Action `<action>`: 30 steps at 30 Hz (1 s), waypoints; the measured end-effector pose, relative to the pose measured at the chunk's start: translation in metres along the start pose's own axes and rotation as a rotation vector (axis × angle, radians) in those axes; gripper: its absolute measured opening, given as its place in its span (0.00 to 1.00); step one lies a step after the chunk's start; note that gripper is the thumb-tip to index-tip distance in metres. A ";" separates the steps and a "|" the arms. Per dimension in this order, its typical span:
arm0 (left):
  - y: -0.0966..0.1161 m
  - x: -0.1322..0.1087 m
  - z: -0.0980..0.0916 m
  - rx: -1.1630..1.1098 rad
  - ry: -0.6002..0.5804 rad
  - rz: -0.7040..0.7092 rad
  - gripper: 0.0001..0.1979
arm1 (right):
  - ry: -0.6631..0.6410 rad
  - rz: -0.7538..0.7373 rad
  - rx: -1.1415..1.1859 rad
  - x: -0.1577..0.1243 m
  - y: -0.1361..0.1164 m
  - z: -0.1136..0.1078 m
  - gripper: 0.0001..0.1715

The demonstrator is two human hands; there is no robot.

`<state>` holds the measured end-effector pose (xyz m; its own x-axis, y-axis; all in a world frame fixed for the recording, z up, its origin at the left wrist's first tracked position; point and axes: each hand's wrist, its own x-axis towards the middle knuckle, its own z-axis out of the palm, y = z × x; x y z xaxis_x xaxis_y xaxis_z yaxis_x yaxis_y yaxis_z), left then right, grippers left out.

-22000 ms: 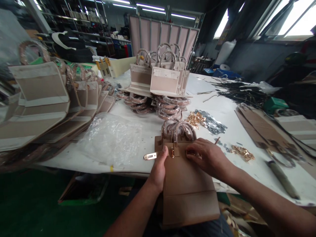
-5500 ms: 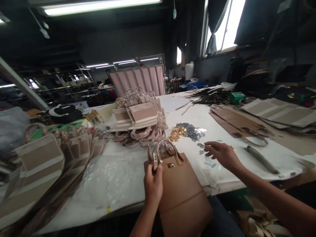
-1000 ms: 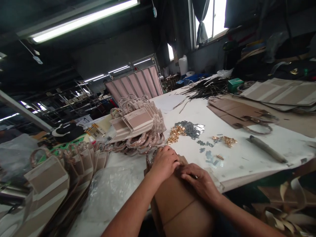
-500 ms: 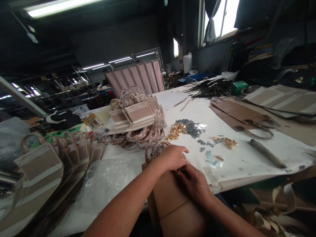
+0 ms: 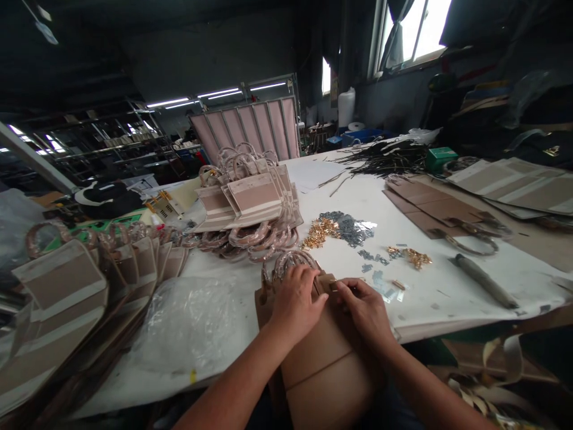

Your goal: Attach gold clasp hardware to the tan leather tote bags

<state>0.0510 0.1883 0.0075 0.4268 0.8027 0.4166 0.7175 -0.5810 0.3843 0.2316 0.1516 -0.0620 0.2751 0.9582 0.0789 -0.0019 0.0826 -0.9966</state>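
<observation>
A brown bag piece point(image 5: 320, 373) leans toward me at the table's front edge, with plastic-wrapped handles point(image 5: 293, 261) at its top. My left hand point(image 5: 296, 303) lies over its upper part, fingers stretched and thumb apart, gripping nothing visible. To its right, my right hand point(image 5: 364, 306) is closed in a pinch by the top edge, where a small gold metal fitting point(image 5: 333, 285) shows at the fingertips. Beyond the hands lie a heap of gold fittings point(image 5: 320, 232) and a heap of grey metal plates point(image 5: 351, 229). A smaller pile of gold fittings point(image 5: 418, 258) sits farther right.
Stacked bag pieces with wrapped handles point(image 5: 257, 194) stand behind my left hand. More bag pieces point(image 5: 67, 292) fan out at far left, beside clear plastic point(image 5: 188, 322). On the right are a grey rod-like tool point(image 5: 486, 280), flat brown pieces point(image 5: 430, 203) and dark strips point(image 5: 385, 156).
My hands have moved apart. The left has shifted back and spread its fingers on the bag piece; the right has moved slightly right and up, and the gold fitting now shows at its fingertips.
</observation>
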 end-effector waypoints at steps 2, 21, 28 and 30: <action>0.001 -0.001 -0.002 0.113 -0.032 -0.020 0.21 | -0.016 0.001 -0.038 0.003 -0.001 -0.004 0.29; 0.012 0.010 -0.010 0.303 -0.245 -0.124 0.20 | -0.063 -0.242 -0.591 0.008 0.004 -0.009 0.14; 0.020 0.017 -0.013 0.293 -0.244 -0.160 0.17 | -0.079 -0.203 -0.495 0.004 -0.003 -0.005 0.13; 0.020 0.015 -0.015 0.280 -0.257 -0.183 0.16 | -0.100 -0.215 -0.469 0.002 -0.006 -0.005 0.13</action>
<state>0.0639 0.1867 0.0345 0.3766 0.9173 0.1293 0.9010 -0.3951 0.1791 0.2367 0.1517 -0.0561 0.1289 0.9563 0.2624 0.4817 0.1709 -0.8595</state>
